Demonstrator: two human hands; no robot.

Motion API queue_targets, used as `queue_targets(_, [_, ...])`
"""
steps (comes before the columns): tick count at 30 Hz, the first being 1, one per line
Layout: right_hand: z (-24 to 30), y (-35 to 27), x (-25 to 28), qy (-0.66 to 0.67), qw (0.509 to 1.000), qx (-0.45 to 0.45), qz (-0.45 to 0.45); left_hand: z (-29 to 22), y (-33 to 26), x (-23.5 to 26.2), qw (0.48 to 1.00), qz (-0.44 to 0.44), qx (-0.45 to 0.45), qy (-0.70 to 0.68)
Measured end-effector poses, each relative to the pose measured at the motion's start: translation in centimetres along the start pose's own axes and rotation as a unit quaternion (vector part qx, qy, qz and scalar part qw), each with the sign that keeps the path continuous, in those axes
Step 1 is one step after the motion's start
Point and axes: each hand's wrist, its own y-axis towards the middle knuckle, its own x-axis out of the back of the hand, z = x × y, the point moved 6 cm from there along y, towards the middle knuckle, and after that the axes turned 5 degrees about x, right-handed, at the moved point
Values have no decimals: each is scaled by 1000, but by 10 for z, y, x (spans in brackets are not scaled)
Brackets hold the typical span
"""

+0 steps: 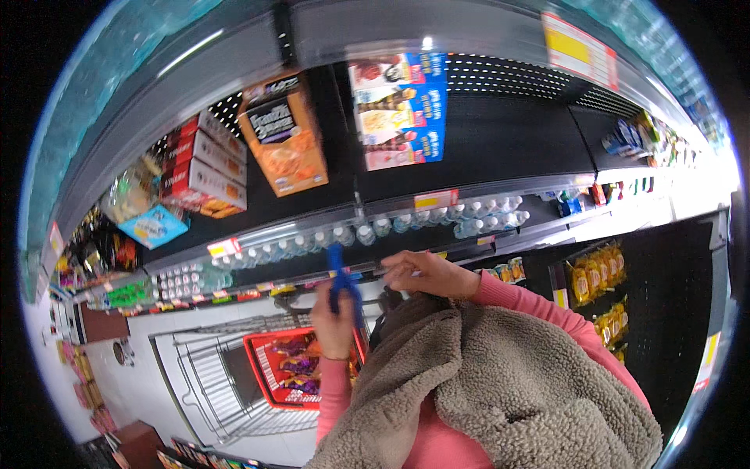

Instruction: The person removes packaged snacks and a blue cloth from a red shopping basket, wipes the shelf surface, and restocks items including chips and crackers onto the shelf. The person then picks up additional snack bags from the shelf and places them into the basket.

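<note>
My left hand point(336, 324) is closed around a long blue object point(341, 281) that narrows toward its upper end; motion blur hides its exact kind. To the right, my right hand point(426, 273) is held in front of the shelf with its fingers apart and loosely bent, holding nothing that I can see. Just beyond both hands runs a row of small clear bottles point(365, 234) on the lower shelf. Beside my left forearm, a red basket point(275, 405) with purple and orange packets point(301, 366) sits in a metal shopping cart point(205, 374).
On the shelf above stand an orange box point(283, 144), blue-and-white boxes point(400, 113) and red-and-white boxes point(205, 168). A light-blue packet point(154, 227) lies at the left. Yellow packs point(598, 275) hang on a dark rack at right. Price tags line the shelf edges.
</note>
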Motion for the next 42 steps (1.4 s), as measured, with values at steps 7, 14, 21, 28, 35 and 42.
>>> queue_targets(7, [15,-69,58,237,897,-118,-353,-158,22,-111,934,219,-278,48])
queue_targets(14, [94,-138,155,-78,835,109,-533,-156,29,-127,928,278,-244,-34])
queue_targets(21, [76,-81,181,-657,705,52,-263,-134,35,-124,938,277,-204,-35])
queue_targets(28, [13,-55,196,-623,760,-18,-183,-107,44,-114,956,249,-153,-33])
queue_targets(35, [16,-24,204,-710,686,-7,-160,-128,91,-134,937,154,-314,24])
queue_targets(42, [11,-52,247,-698,696,-64,-155,-135,121,-177,900,152,-395,110])
